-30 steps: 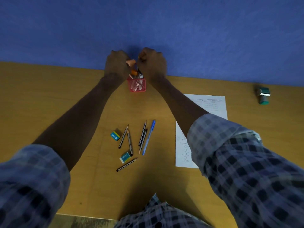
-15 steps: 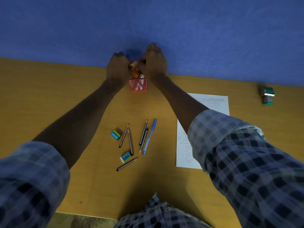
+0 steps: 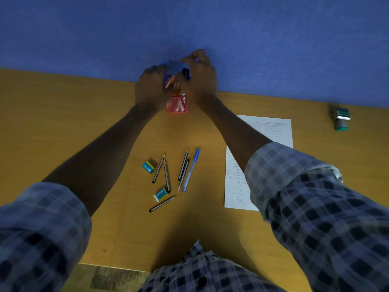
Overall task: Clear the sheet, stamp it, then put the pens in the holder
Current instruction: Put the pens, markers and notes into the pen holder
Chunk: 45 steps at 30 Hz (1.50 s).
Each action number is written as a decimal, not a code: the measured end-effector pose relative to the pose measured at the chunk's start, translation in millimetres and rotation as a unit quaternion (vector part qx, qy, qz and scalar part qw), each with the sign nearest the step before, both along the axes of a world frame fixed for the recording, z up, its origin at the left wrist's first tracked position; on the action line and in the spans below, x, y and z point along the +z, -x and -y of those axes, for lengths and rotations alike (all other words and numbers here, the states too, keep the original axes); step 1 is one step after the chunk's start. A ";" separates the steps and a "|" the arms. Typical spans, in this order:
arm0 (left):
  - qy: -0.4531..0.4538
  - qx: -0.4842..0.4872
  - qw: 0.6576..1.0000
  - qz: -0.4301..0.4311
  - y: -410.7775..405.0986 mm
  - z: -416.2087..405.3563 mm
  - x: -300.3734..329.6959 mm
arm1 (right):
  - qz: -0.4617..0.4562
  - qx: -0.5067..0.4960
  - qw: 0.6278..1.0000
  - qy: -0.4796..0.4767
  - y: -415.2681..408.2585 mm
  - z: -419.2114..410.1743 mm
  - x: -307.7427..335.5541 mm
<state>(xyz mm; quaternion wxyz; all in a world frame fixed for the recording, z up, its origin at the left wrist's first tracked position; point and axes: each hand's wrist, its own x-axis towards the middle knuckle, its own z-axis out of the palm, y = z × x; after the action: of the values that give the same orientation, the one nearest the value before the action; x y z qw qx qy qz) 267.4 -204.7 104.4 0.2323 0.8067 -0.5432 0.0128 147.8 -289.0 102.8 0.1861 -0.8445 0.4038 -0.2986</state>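
A red mesh pen holder (image 3: 177,106) stands at the far edge of the table, against the blue wall. My left hand (image 3: 150,87) and my right hand (image 3: 200,79) meet just above it, closed around a bunch of pens (image 3: 171,81) whose orange, blue and black ends stick out between the fingers. The lower ends of the pens are hidden. A white printed sheet (image 3: 271,131) lies to the right, partly under my right forearm. A green stamp (image 3: 341,120) lies on its side at the far right.
Loose on the table's middle lie several pencils (image 3: 166,175), a blue pen (image 3: 191,170) and two erasers (image 3: 149,167) (image 3: 161,194). The table's near edge (image 3: 113,267) runs by my body.
Both hands have risen a little above the holder, and the pens between them have shifted; blue and black ends now show where an orange tip showed before.
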 end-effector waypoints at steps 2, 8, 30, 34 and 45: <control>0.024 0.001 1.000 0.002 0.7 -10.4 0.2 | 0.033 -0.016 0.999 0.007 5.5 -8.0 -0.8; -0.041 0.041 0.998 -0.028 14.5 -61.0 -14.5 | -0.026 -0.007 0.999 -0.017 29.9 -53.9 -23.2; -0.325 0.045 0.942 -0.069 71.1 -134.8 -61.4 | -0.195 0.005 0.944 -0.267 63.2 -150.9 -56.2; -0.316 0.065 0.944 -0.076 75.5 -133.6 -60.0 | -0.198 0.002 0.941 -0.275 56.4 -152.5 -51.2; -0.297 0.040 0.954 0.009 87.1 -128.9 -63.6 | -0.231 0.015 0.939 -0.255 55.9 -149.1 -49.8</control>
<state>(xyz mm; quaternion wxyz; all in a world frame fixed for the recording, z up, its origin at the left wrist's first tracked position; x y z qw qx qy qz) 180.3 -75.8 40.8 -0.0232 0.8601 -0.4922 -0.1322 91.9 -139.9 53.0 0.3013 -0.8205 0.4853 0.0203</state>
